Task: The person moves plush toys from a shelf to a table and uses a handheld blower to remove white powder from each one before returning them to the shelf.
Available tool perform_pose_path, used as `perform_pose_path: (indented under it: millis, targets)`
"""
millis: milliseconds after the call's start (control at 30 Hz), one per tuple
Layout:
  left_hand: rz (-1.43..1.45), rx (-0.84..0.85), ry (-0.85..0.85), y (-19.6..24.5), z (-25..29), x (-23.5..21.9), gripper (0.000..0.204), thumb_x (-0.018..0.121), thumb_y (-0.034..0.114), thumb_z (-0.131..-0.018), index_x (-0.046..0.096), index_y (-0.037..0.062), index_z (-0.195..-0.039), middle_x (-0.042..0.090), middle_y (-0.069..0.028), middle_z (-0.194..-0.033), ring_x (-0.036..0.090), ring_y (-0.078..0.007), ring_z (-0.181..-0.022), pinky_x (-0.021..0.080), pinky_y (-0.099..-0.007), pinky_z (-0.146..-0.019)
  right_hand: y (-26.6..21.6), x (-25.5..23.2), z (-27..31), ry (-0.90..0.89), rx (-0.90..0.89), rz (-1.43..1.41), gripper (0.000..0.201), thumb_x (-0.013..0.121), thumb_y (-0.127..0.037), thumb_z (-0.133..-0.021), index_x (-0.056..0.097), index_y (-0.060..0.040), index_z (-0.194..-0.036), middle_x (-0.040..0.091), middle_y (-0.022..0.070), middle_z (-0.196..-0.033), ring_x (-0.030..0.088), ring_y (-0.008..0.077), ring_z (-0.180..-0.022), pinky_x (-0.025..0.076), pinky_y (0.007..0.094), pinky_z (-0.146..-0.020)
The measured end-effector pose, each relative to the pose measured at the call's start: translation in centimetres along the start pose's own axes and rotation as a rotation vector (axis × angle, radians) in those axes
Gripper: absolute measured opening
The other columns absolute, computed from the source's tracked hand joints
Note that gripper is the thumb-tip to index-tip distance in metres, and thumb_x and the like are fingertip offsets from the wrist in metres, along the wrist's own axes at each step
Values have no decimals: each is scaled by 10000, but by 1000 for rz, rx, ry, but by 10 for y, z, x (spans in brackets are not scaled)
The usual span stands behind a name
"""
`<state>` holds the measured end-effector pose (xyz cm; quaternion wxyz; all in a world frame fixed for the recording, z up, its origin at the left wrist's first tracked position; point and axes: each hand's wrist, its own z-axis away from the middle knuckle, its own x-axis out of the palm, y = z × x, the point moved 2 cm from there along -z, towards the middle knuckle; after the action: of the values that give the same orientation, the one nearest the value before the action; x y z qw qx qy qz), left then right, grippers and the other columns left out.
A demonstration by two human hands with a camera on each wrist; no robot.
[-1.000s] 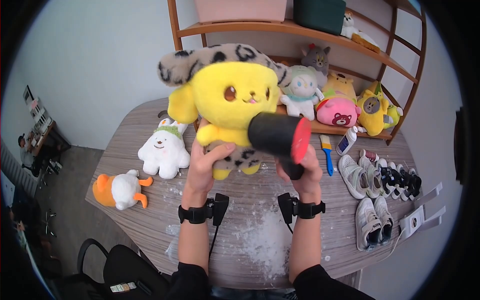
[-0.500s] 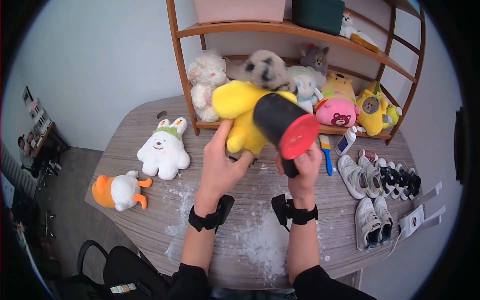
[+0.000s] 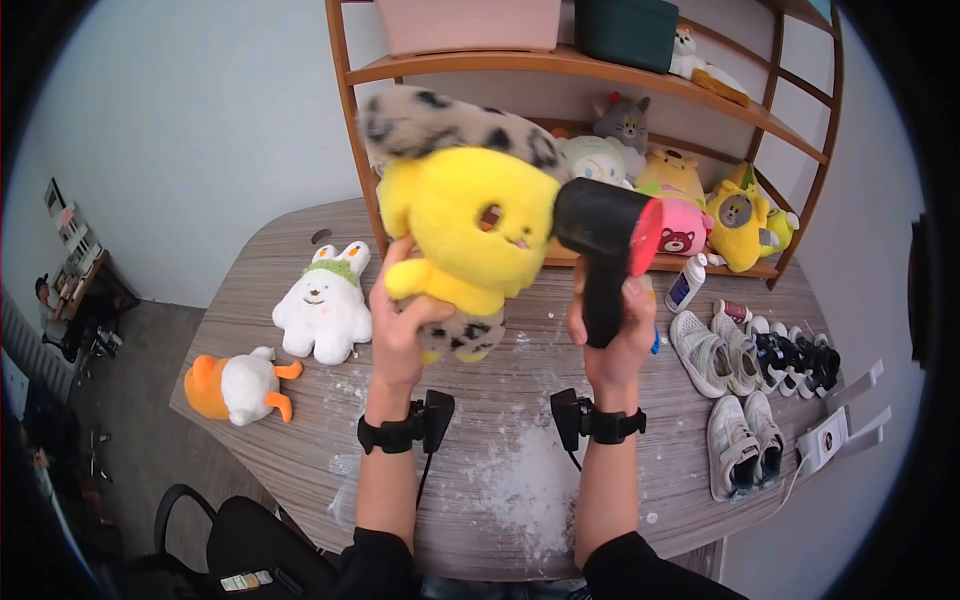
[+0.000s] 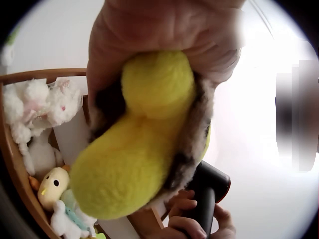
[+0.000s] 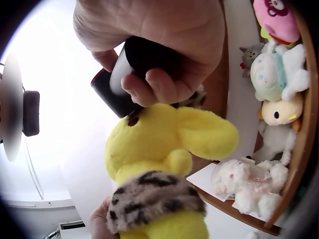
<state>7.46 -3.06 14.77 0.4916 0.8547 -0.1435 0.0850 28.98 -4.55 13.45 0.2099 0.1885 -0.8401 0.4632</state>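
My left hand point(image 3: 398, 345) grips the lower body of a yellow plush toy point(image 3: 455, 225) with a leopard-print hat and shorts, holding it up over the table. The toy's face is turned to the right. In my right hand point(image 3: 625, 335) is a black hair dryer point(image 3: 600, 222) with a red back end, gripped by its handle. Its nozzle points left, close to the side of the toy's face. The left wrist view shows yellow plush feet point(image 4: 119, 179) just below the left palm. In the right wrist view the dryer point(image 5: 112, 92) meets the yellow head point(image 5: 142, 144) at the eye.
White powder point(image 3: 530, 490) is spread on the table point(image 3: 300, 440). At left lie a white bunny plush point(image 3: 325, 310) and an orange-and-white plush point(image 3: 245, 385). Several shoes point(image 3: 745, 435) and a white bottle point(image 3: 686, 283) stand at right. Behind, a wooden shelf point(image 3: 450, 65) holds more plush toys.
The plush toy has swung from a tilted-away pose back to upright, its face showing again. The hair dryer has turned and moved slightly up and right, its handle now more visible.
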Motion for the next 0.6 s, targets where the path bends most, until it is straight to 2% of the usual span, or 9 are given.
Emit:
perform_pose_path:
  millis: [67,167,267,300,333,367,467,567,600]
  targets:
    - [166,-43,114,-4,4,3,650,579,97,-730,479,-25,-1361,638,-85,-1122,607,-183,-1000,451,-287,-938,-1,1,0,-30,15,51,525,524,-406,-905,558,64,-1137,603,128,-847,495,138,-476,358,253,-424]
    - [324,-159,206,-19,10,-6,485,573,112,-760,565,-20,-1226,645,-68,-1047,609,-196,-986,445,-307,-948,1,3,2,-135,76,6,511,541,-391,-896,561,66,-1125,601,126,-837,495,137,-476,358,252,-422]
    - [470,-178,242,-40,15,-25,328,549,115,-818,615,2,-1118,677,-96,-1081,643,-228,-1011,506,-346,-914,7,2,3,-237,169,7,495,567,-334,-897,569,56,-1202,625,100,-882,478,101,-492,357,236,-435]
    - [479,-181,260,-37,14,-23,339,547,121,-826,610,2,-1136,675,-98,-1097,644,-233,-1022,507,-353,-918,7,2,3,-257,201,33,497,573,-323,-896,570,52,-1222,630,94,-893,474,93,-495,357,232,-438]
    - [490,-185,276,-31,14,-18,350,545,128,-833,605,2,-1154,674,-100,-1112,645,-238,-1034,508,-360,-922,4,6,3,-238,211,123,491,594,-356,-852,568,71,-1093,594,138,-837,501,147,-475,386,261,-412]
    - [502,-189,291,-26,13,-12,361,543,135,-841,601,3,-1171,673,-102,-1127,646,-243,-1045,510,-367,-926,3,7,3,-246,212,133,493,595,-358,-850,569,71,-1091,596,140,-837,501,149,-474,384,262,-410]
    - [550,-156,290,-13,13,1,251,576,109,-837,648,9,-1056,682,-87,-1055,647,-221,-1003,505,-349,-905,1,5,2,-251,220,126,507,597,-366,-842,571,74,-1092,600,147,-836,501,153,-466,378,264,-405]
    - [519,-114,253,-22,12,-6,422,539,204,-895,559,7,-1268,652,-110,-1216,639,-256,-1102,502,-391,-955,4,-2,2,-228,230,48,529,598,-377,-833,568,79,-1099,603,156,-831,494,157,-450,368,266,-396]
    - [535,-98,252,-20,12,-5,417,535,223,-919,553,10,-1277,647,-110,-1227,633,-254,-1116,496,-391,-967,5,-4,2,-230,219,24,534,598,-382,-831,567,80,-1096,603,159,-827,490,159,-443,364,266,-392]
